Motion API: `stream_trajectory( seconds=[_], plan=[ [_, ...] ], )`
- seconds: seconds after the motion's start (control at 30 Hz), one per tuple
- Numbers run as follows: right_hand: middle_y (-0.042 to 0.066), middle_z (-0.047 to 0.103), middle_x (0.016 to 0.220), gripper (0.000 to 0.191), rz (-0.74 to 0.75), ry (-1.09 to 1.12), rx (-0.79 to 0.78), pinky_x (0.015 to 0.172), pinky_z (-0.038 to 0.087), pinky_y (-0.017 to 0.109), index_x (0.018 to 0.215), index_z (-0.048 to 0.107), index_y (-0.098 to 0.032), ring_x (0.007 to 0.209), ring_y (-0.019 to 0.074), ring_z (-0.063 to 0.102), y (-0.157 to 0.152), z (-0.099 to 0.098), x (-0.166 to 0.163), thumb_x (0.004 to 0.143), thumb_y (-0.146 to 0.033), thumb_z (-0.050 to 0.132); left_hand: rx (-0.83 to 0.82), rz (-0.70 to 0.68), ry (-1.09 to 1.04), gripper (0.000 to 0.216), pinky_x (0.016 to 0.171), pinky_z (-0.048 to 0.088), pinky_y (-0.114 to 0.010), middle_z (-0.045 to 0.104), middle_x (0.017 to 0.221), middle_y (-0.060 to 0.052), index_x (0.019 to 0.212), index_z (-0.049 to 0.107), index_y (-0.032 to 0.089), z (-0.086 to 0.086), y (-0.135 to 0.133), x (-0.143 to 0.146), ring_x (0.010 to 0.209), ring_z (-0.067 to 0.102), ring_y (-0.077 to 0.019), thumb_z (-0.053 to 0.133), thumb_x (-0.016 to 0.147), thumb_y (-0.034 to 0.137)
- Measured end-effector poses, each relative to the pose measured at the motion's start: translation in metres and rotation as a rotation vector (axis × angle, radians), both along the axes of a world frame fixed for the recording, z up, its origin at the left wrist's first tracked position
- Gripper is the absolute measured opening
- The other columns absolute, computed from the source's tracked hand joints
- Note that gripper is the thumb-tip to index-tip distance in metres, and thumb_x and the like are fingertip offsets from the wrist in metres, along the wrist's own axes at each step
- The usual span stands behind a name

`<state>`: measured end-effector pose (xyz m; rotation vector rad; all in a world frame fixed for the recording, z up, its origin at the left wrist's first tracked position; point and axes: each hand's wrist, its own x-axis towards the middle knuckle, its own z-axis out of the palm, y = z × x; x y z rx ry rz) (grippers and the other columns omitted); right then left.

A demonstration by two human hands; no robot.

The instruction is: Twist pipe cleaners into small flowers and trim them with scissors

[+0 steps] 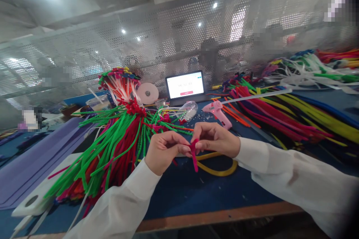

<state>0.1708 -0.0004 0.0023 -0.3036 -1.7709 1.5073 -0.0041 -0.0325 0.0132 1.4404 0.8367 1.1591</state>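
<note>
A bent pink pipe cleaner (195, 162) is pinched between both hands above the blue table, one short end hanging down. My left hand (167, 152) grips it from the left with thumb and fingertips. From the other side, my right hand (215, 140) pinches its upper part, where the fingers partly hide its shape. Beneath the hands a yellow pipe cleaner (221, 173) lies in a loop on the table. Just beyond my right hand is a pink glue gun (217, 113).
Green and red pipe cleaners (112, 157) lie heaped at left over a white power strip (33, 199). More coloured pipe cleaners (283, 115) spread at right. A lit tablet (185, 85), a white spool (147, 93) and a clear container (189, 111) stand behind. A perforated metal screen (168, 41) closes the back.
</note>
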Motion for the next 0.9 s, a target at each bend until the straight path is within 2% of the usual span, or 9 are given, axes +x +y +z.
stream_trajectory(
  seconds=[0.47, 0.63, 0.73, 0.9],
  plan=[
    [-0.001, 0.059, 0.065, 0.016, 0.091, 0.071, -0.169, 0.055, 0.045, 0.019, 0.069, 0.046, -0.013, 0.056, 0.0061, 0.057, 0.002, -0.013, -0.004, 0.071, -0.02, 0.06, 0.003, -0.105, -0.088, 0.008, 0.047, 0.049, -0.021, 0.062, 0.053, 0.0, 0.061, 0.059, 0.011, -0.006, 0.002, 0.001, 0.048, 0.059, -0.0121, 0.066, 0.059, 0.011],
    [-0.001, 0.058, 0.061, 0.012, 0.047, 0.05, -0.174, 0.053, 0.041, 0.017, 0.073, 0.048, -0.012, 0.055, 0.0052, 0.055, 0.0, -0.008, -0.004, 0.075, -0.021, 0.056, -0.014, -0.046, -0.087, 0.008, 0.049, 0.049, -0.019, 0.061, 0.055, 0.002, 0.065, 0.059, 0.012, -0.006, 0.002, 0.001, 0.048, 0.058, -0.0088, 0.066, 0.061, 0.012],
    [-0.001, 0.057, 0.058, 0.013, -0.019, 0.049, -0.152, 0.052, 0.04, 0.017, 0.073, 0.047, -0.012, 0.053, 0.0051, 0.053, -0.003, -0.004, -0.004, 0.078, -0.023, 0.052, -0.02, -0.015, -0.087, 0.008, 0.051, 0.049, -0.018, 0.061, 0.058, 0.003, 0.067, 0.058, 0.013, -0.006, 0.002, 0.002, 0.05, 0.058, -0.0075, 0.064, 0.063, 0.013],
    [-0.001, 0.055, 0.057, 0.013, -0.087, 0.015, -0.02, 0.051, 0.04, 0.018, 0.073, 0.046, -0.012, 0.052, 0.0059, 0.052, -0.008, 0.0, -0.005, 0.078, -0.023, 0.051, -0.032, -0.028, -0.07, 0.01, 0.053, 0.05, -0.021, 0.061, 0.061, 0.001, 0.066, 0.056, 0.012, -0.008, 0.003, 0.003, 0.053, 0.059, -0.0098, 0.064, 0.064, 0.016]
  ],
)
